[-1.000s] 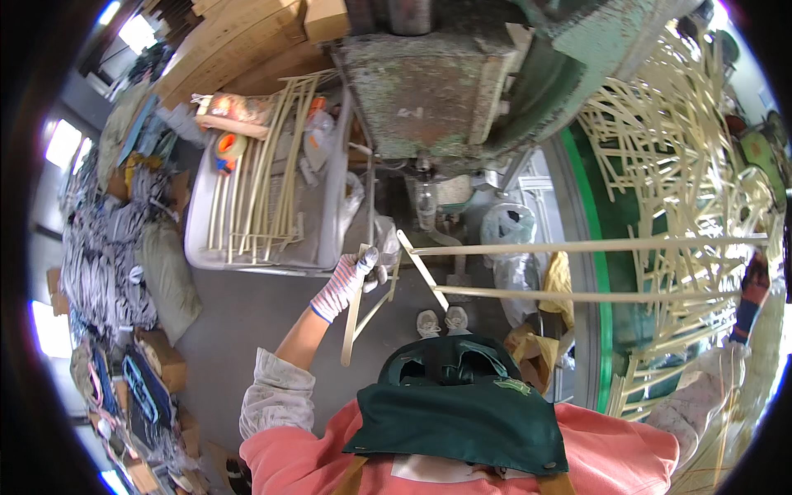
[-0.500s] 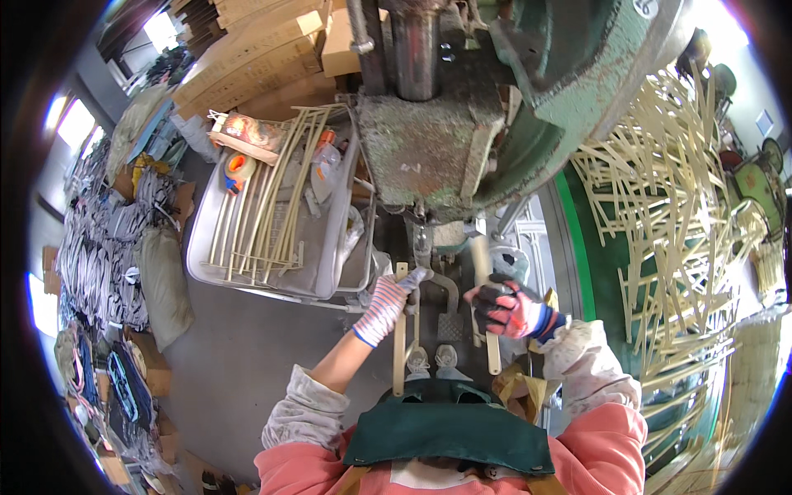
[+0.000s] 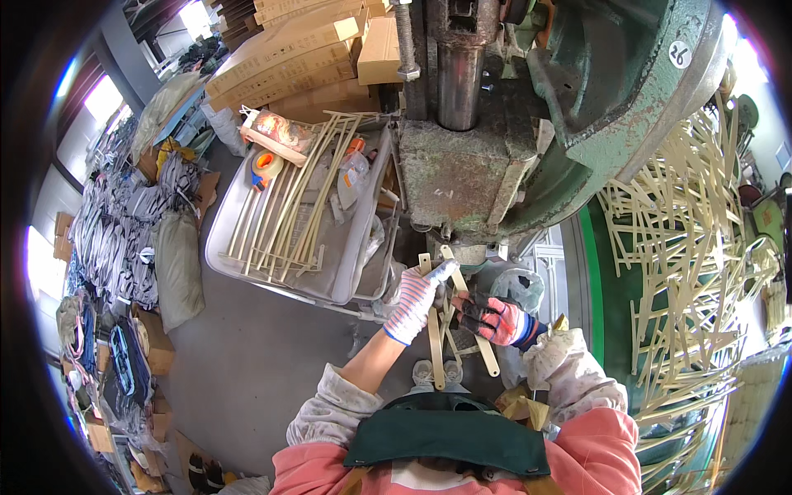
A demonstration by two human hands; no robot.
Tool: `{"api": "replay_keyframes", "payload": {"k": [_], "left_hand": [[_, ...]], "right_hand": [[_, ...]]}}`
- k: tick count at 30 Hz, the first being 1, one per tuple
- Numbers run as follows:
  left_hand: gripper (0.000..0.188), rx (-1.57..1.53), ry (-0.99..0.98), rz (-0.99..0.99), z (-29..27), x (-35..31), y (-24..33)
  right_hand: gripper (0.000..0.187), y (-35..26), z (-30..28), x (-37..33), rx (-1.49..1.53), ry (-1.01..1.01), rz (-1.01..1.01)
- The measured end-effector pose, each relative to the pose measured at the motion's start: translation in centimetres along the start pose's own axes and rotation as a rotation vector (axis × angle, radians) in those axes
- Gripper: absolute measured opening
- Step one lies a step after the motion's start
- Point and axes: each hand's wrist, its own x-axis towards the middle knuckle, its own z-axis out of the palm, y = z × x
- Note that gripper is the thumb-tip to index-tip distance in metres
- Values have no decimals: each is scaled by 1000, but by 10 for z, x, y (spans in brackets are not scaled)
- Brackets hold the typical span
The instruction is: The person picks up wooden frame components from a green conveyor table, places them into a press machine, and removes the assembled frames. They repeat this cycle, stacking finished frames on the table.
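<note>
My left hand [image 3: 411,307], in a white glove with reddish stripes, is closed around a pale flat strip [image 3: 436,351] that hangs down toward me. Its fingertips reach the upper part of a second pale strip [image 3: 485,353], which slants down to the right and has a small hole near its lower end. My right hand [image 3: 497,320], in a red glove with dark fingers, is closed on this second strip around its middle. Both hands are below the heavy block [image 3: 462,177] of a green press [image 3: 610,157]. Thinner pieces behind the strips are partly hidden.
A white bin [image 3: 342,272] at the left holds long thin rods [image 3: 289,206], a tape roll [image 3: 266,167] and a plastic bag. Cardboard boxes [image 3: 289,70] are stacked behind it. Many pale strips [image 3: 676,223] lie piled at the right. A clear plastic bag [image 3: 518,287] is beside my right hand.
My right hand has moved left with its strip, bringing it close to the strip in my left hand. The strip now slants and its top meets my left fingertips. The view has shifted.
</note>
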Motion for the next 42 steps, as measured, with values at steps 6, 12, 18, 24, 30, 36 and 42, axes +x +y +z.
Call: {"api": "replay_keyframes", "payload": {"k": [6, 12, 18, 24, 30, 36, 42], "left_hand": [[31, 82, 52, -118, 0, 13, -17], [23, 106, -106, -33, -5, 27, -21], [26, 256, -169, -57, -11, 32, -11], [28, 165, -234, -72, -25, 27, -8], [29, -154, -439, -74, -43, 26, -20], [29, 55, -400, 268, -41, 19, -39], [19, -81, -247, 35, -42, 26, -55]], "right_hand": [[41, -1, -79, 44, -2216, 641, -1304], [31, -18, -180, 136, -2062, 679, -187], [30, -7, -210, 124, -1975, 816, -7], [28, -9, -207, 123, -1910, 835, -38], [27, -11, -201, 110, -1804, 787, -183], [26, -19, -173, 94, -1604, 654, -380], [25, -28, -139, 101, -1398, 523, -487]]}}
